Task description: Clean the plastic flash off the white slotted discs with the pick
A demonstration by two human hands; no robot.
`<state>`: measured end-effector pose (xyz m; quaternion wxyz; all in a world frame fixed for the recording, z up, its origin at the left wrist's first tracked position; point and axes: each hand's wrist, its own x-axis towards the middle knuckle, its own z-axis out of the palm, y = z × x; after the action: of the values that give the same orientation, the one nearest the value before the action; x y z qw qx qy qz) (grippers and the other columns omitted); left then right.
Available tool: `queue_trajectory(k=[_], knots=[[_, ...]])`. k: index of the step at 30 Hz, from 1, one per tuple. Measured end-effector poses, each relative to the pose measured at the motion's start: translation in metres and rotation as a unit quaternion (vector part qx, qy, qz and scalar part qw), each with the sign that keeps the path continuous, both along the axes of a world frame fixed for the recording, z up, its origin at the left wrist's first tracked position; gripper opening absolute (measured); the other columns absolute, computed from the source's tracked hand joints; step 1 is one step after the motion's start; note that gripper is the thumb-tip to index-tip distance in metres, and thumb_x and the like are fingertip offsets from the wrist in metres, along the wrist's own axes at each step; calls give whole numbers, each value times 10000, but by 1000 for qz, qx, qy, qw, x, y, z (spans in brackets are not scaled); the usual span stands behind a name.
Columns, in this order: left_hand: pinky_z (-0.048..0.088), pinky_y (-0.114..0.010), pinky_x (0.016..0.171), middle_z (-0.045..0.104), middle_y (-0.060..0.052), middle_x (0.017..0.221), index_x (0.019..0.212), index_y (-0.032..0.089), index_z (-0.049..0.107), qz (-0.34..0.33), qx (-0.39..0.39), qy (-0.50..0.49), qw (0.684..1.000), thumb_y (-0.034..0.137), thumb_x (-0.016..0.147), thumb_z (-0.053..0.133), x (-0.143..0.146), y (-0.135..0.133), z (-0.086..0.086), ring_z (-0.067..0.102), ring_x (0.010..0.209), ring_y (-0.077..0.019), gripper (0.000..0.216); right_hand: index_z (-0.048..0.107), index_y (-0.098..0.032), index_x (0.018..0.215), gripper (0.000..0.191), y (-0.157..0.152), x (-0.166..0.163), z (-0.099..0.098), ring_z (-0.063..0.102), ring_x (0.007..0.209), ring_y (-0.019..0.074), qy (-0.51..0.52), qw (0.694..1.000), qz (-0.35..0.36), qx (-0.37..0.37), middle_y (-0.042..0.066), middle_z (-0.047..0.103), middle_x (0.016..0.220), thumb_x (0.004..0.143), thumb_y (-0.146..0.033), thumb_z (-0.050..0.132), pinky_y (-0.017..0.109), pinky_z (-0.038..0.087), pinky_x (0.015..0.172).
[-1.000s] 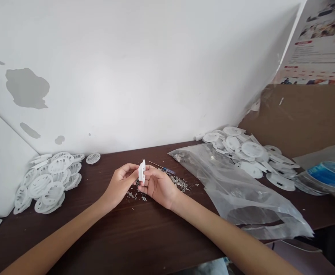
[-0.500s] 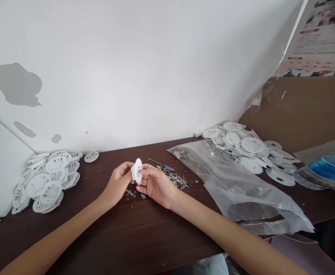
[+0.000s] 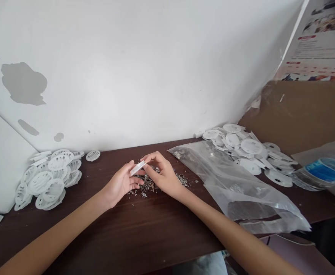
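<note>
While a clear plastic bag (image 3: 236,187) holding small metal bits lies right, the left hand (image 3: 121,183) pinches a white plastic disc (image 3: 137,168) edge-on, the right hand (image 3: 163,175) touching it above blurry metal scraps (image 3: 148,183).

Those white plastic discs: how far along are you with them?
Perhaps done: the heap of white slotted plastic discs at left. In hand: the left hand holds one white plastic disc, the right hand over the small metal bits. Perhaps left: the plainer white discs.
</note>
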<state>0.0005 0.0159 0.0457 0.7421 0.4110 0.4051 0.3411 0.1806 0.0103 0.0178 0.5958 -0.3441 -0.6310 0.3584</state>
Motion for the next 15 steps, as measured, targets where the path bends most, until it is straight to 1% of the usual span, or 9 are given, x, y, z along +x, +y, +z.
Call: queue_trajectory(k=[1,2,4,6,8,10,12,13,15], knots=[[533,-289,726,725,-105,1045,1113,169,734,-15,-41,-14,999,520,959,621,1,-1,2,670,812,-185,399,638,-253,977,43,1,2,0,675,1017,218,-52,997,-30,42,49,722,1070,935,-245,646,391,533,910],[541,-287,733,731,-111,1066,1119,169,735,-17,-74,-29,997,474,970,623,1,-2,3,683,830,-186,357,640,-252,989,67,2,4,1,677,1041,222,-88,992,-54,72,56,726,1092,943,-211,614,399,531,926],[555,-275,745,735,-103,1058,1084,165,740,14,-113,-64,991,340,960,659,3,-2,5,692,847,-174,229,635,-251,1001,114,4,6,-1,686,1048,218,-122,984,-74,102,56,729,1091,952,-168,573,398,533,934],[563,-255,744,735,-82,1033,1033,161,739,68,-114,-94,987,205,913,702,4,1,3,688,848,-151,133,635,-251,1007,138,6,6,-4,685,1074,216,-146,980,-69,118,57,725,1105,959,-149,557,395,534,950],[558,-231,715,734,-62,1015,1008,163,732,113,-96,-115,982,118,856,736,2,7,0,680,833,-127,159,644,-248,1032,148,10,7,-8,665,1142,227,-184,972,-64,129,72,713,1170,963,-149,558,411,522,998],[545,-210,678,736,-44,1016,1004,177,721,149,-77,-125,978,84,807,770,-1,14,-5,673,817,-109,223,643,-238,1092,165,15,11,-11,642,1190,249,-231,962,-83,119,94,699,1225,963,-166,569,438,510,1030],[544,-205,682,741,-29,1021,990,197,702,182,-62,-127,973,82,772,796,-6,23,-10,681,834,-108,263,632,-213,1147,192,21,18,-12,633,1181,280,-295,944,-120,87,119,698,1216,960,-196,588,463,511,1023],[549,-208,700,743,-22,1026,985,208,692,195,-52,-124,971,88,761,805,-8,27,-13,687,850,-111,277,632,-198,1155,197,23,23,-12,629,1164,297,-337,929,-140,68,131,701,1193,962,-211,593,472,513,1007],[560,-225,749,747,-14,1049,1001,227,675,210,-22,-111,971,117,753,818,-13,34,-19,698,888,-120,307,649,-177,1135,184,28,32,-10,615,1141,327,-423,888,-175,33,150,703,1160,967,-233,601,481,508,977]])
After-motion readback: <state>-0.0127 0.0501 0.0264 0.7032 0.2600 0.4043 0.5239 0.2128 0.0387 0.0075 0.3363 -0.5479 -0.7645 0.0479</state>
